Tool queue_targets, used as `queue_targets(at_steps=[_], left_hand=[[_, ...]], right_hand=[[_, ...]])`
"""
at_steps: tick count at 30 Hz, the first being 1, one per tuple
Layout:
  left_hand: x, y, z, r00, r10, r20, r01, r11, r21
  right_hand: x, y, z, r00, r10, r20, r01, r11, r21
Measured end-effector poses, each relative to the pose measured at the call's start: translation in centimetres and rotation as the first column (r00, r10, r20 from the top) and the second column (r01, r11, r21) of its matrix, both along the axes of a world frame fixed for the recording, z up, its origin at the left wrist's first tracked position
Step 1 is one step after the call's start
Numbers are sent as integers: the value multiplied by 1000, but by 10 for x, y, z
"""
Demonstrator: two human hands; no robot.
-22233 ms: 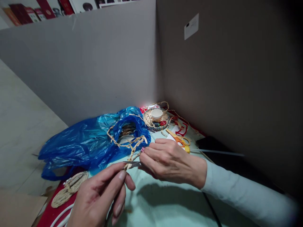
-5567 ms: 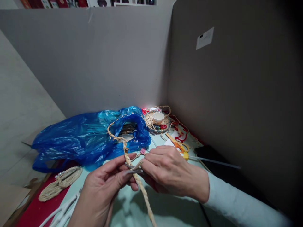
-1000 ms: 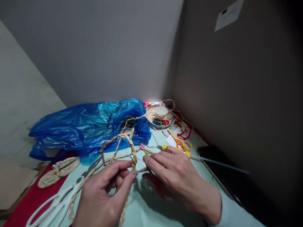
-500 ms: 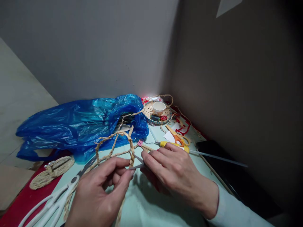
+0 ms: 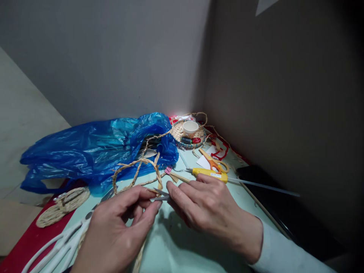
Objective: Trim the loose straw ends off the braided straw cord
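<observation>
My left hand (image 5: pixel 122 223) pinches a braided straw cord (image 5: pixel 158 174) between thumb and forefinger. The cord loops upward beyond the fingertips, and its lower tail hangs below them over the tabletop. My right hand (image 5: pixel 210 216) is closed around small scissors (image 5: pixel 161 192); only their slim grey blades show, and the handles are hidden in my palm. The blades are slightly parted around the cord, right at my left fingertips. Beside my left hand lie large white-handled scissors (image 5: pixel 61 242), partly covered by it.
Behind the cord lies a blue plastic bag (image 5: pixel 93 148). A woven tray (image 5: pixel 176 131) carries a white cup (image 5: pixel 190 127) and thread spools. Orange scissors (image 5: pixel 212 162), a yellow glue gun (image 5: pixel 207 174), a black flat device (image 5: pixel 284 204) and a small woven sole (image 5: pixel 62 206) surround the hands.
The scissor blades have shifted a little left and come across the cord at my left fingertips. My left hand has moved slightly; the cord's loop sits a bit lower and leftward.
</observation>
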State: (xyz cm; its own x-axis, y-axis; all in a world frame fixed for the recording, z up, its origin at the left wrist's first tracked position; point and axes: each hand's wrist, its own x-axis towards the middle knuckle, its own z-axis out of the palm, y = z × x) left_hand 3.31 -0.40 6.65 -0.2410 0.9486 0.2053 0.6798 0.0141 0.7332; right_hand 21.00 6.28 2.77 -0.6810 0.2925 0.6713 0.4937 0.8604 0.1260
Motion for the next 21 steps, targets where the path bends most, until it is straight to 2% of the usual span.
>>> queue_targets(at_steps=[6,12,16,21], left_hand=[[4,-5,3,997,20,71,-24,998,55],[15,-14,4,977,81,196,-91,995,42],[18,-18,-3,951,72,299,-108,988,106],[17,-27,-15,909,169,381,-240,960,146]], right_hand=[[2,-2,2,1000,-5,1,5,998,64],[3,-5,0,1000,10,12,-11,997,78],[0,-6,-4,999,34,-6,-33,995,98],[-5,-15,-7,998,68,11,-69,991,114]])
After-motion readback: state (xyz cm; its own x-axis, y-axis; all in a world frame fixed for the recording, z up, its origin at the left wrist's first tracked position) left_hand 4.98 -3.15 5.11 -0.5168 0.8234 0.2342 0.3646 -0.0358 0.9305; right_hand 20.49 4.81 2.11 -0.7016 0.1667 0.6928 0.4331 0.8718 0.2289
